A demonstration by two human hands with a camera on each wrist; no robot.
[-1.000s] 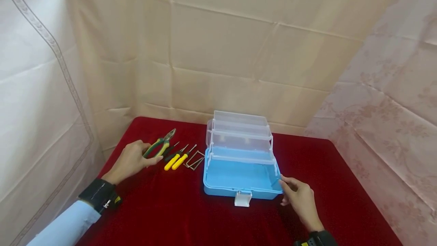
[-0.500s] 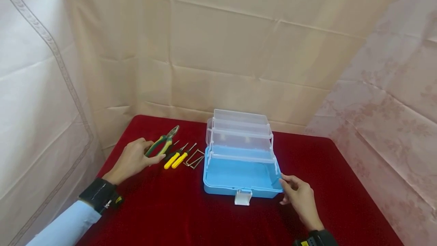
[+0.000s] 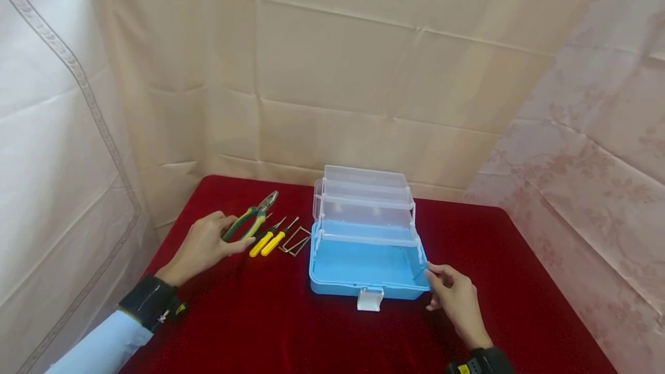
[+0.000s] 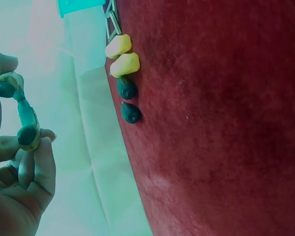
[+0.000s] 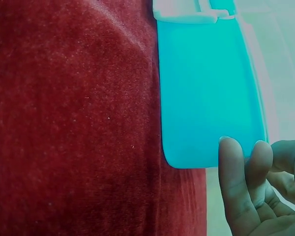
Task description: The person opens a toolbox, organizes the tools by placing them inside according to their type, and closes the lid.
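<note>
My left hand (image 3: pixel 208 244) holds a pair of pliers (image 3: pixel 249 221) with green and yellow handles, its metal nose pointing away to the upper right. In the left wrist view, thumb and fingers grip the pliers' handles (image 4: pixel 27 132) above the level of the red cloth. At the front right corner of a light blue toolbox (image 3: pixel 366 292), my right hand (image 3: pixel 457 302) pinches the rim; the right wrist view shows its fingertips against the blue wall (image 5: pixel 206 98). The toolbox lid stands raised, with clear trays (image 3: pixel 366 212) fanned out behind the bare blue bottom compartment.
Right of the pliers lie two yellow-handled screwdrivers (image 3: pixel 273 244) and several thin bent metal rods (image 3: pixel 296 241). Two dark-handled tools (image 4: pixel 130 113) lie beside the yellow ones. A white latch (image 3: pixel 370 299) hangs at the toolbox front. Cloth walls (image 3: pixel 332 74) surround the red-covered table (image 3: pixel 332 339).
My left hand has lifted the pliers slightly and shifted them a little to the right, over the dark-handled tools. The right hand stays at the toolbox corner.
</note>
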